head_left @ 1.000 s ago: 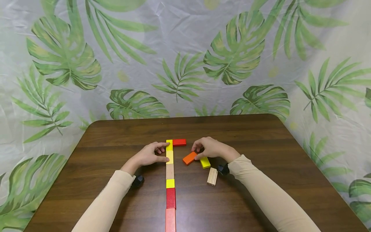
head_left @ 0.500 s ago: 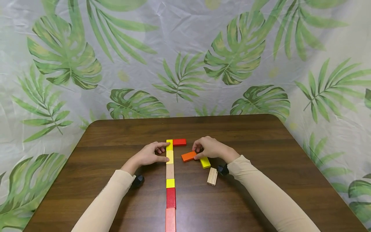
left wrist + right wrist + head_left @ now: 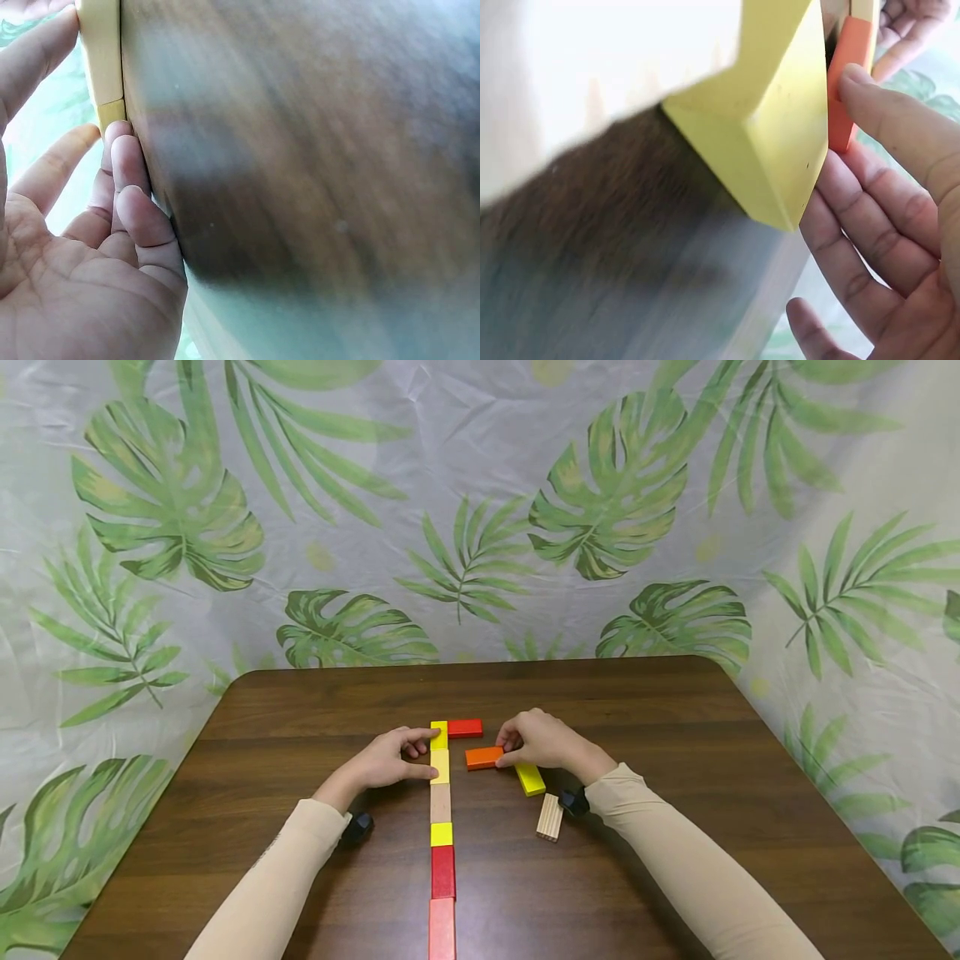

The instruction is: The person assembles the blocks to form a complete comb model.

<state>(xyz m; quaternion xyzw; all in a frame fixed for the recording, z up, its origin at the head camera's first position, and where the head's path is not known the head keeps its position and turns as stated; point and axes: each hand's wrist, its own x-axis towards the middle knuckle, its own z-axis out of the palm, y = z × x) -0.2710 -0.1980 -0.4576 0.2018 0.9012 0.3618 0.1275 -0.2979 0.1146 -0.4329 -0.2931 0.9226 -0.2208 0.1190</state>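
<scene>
My right hand [image 3: 549, 745] pinches an orange block [image 3: 482, 758] by its right end, thumb in front and fingers behind. In the right wrist view the thumb lies against this orange block [image 3: 850, 64], and a yellow block [image 3: 787, 135] sits close beside the hand. My left hand [image 3: 377, 763] is at the left side of a straight row of blocks. Its index fingertip touches the yellow block [image 3: 438, 740] at the far end, and its thumb touches the pale yellow block [image 3: 441, 762] in front of that. The remaining left fingers bend loosely, holding nothing.
A red block [image 3: 466, 727] lies crosswise at the row's far end. Toward me the row continues with a natural wood block [image 3: 440, 803], a short yellow one, a red block [image 3: 443, 872] and a pink block [image 3: 442, 927]. A striped wood block [image 3: 550, 817] lies near the right wrist.
The orange block has turned from slanted to nearly crosswise and shifted slightly left, with the right hand moving along. The left hand stays put.
</scene>
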